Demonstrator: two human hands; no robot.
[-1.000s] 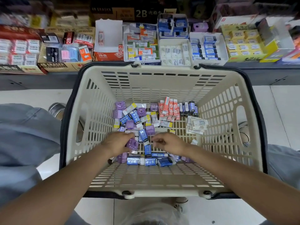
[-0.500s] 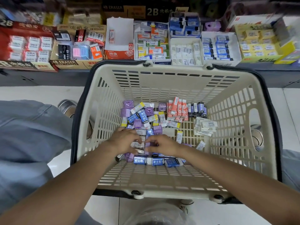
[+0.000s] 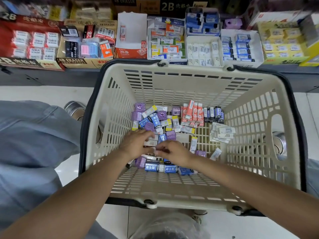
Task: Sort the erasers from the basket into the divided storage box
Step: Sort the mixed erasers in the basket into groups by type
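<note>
Both hands' fingers [image 3: 148,135] rummage erasers [image 3: 156,122] in basket [image 3: 172,83]; grip unclear; boxes [image 3: 71,60] read "4B ERASER".

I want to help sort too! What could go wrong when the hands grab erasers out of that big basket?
Both the left hand and the right hand dig in one mixed pile of erasers, so a wrong kind might get picked by mistake. The basket has slotted walls and floor, so a thin white eraser lying near the wall might slip into a gap. Reaching across could also knock over the tidy row of red erasers.
</note>
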